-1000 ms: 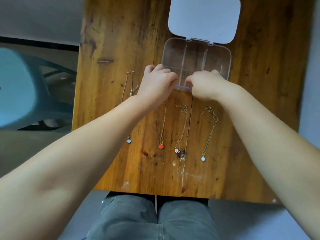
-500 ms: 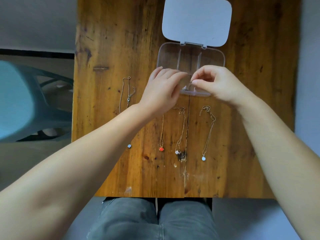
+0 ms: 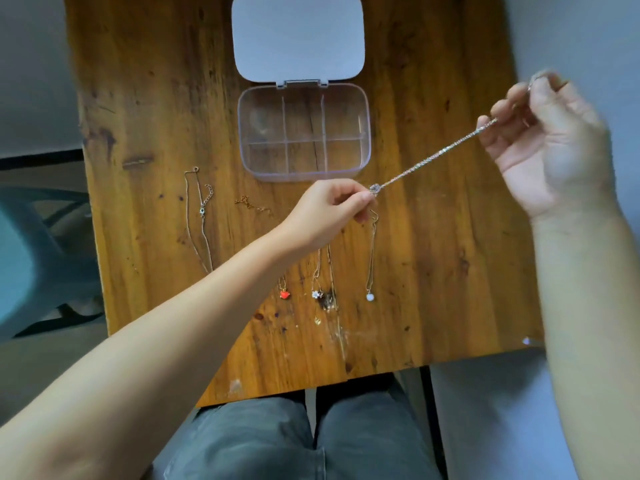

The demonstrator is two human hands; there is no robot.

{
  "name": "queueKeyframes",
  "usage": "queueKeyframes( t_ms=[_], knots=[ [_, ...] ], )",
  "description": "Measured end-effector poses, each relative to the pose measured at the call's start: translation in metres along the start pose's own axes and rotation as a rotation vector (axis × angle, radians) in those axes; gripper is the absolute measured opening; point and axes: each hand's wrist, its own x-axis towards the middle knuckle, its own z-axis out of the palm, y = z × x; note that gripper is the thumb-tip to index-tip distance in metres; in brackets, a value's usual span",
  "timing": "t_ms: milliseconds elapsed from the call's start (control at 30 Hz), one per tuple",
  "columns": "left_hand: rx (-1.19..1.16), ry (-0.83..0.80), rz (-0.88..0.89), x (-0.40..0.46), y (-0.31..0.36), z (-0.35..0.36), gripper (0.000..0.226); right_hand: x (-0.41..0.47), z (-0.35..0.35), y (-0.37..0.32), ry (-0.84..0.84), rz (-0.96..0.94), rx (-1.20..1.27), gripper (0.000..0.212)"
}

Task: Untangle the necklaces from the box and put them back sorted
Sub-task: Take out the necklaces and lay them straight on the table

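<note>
A clear plastic box (image 3: 365, 133) with several compartments stands open on the wooden table (image 3: 145, 98), its white lid (image 3: 298, 36) folded back. A silver necklace (image 3: 436, 156) is stretched taut in the air between my hands. My left hand (image 3: 329, 213) pinches its pendant end just below the box. My right hand (image 3: 550, 143) holds the chain's other end up at the right. Several thin necklaces lie in a row on the table: a silver one (image 3: 199, 216), one with a red pendant (image 3: 284, 294), one with a flower pendant (image 3: 316, 294), one with a white bead (image 3: 370, 297).
A teal chair (image 3: 31, 247) stands left of the table. My knees in grey trousers (image 3: 294, 438) sit under the near table edge. Paint marks (image 3: 329, 306) spot the wood near the pendants.
Both hands left the box with a silver necklace and drew apart. My right hand moved up and right, my left hand down, pulling the chain straight.
</note>
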Motion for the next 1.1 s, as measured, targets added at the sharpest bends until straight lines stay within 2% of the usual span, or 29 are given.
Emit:
queueKeyframes(
  t_ms=[167, 267, 333, 433, 567, 633, 733, 767, 867, 967, 1100],
  knots=[
    [-0.139, -0.088, -0.193, -0.011, -0.010, 0.059, 0.017, 0.004, -0.025, -0.005, 0.067, -0.001, -0.284, 0.014],
    [-0.278, -0.038, -0.278, -0.021, -0.014, 0.096, 0.012, 0.007, -0.036, -0.007, 0.061, 0.042, -0.422, 0.011],
    [-0.279, 0.033, -0.290, -0.024, -0.017, 0.113, 0.011, 0.007, -0.043, -0.009, 0.044, 0.068, -0.467, 0.009],
    [-0.071, 0.102, -0.226, -0.025, -0.019, 0.129, 0.011, 0.001, -0.050, -0.012, -0.048, 0.124, -0.495, 0.008],
    [0.269, 0.103, -0.061, -0.019, -0.019, 0.132, 0.010, -0.019, -0.048, -0.015, -0.256, 0.210, -0.455, 0.011],
    [0.281, 0.094, 0.010, -0.016, -0.018, 0.130, 0.010, -0.029, -0.046, -0.017, -0.338, 0.232, -0.429, 0.012],
    [0.156, -0.082, 0.023, -0.012, -0.009, 0.130, 0.047, -0.037, -0.041, -0.021, -0.436, 0.245, -0.419, 0.011],
    [0.150, -0.149, 0.023, -0.011, -0.004, 0.132, 0.045, -0.037, -0.039, -0.023, -0.455, 0.245, -0.416, 0.011],
    [0.130, -0.191, -0.019, -0.011, 0.000, 0.142, 0.017, -0.026, -0.037, -0.023, -0.362, 0.211, -0.413, 0.013],
    [0.081, -0.140, -0.117, -0.021, -0.008, 0.152, 0.021, -0.004, -0.044, -0.008, -0.174, 0.162, -0.558, 0.013],
    [0.297, -0.132, -0.188, -0.032, -0.021, 0.162, 0.025, 0.023, -0.053, 0.030, -0.117, 0.199, -0.815, 0.015]
  ],
)
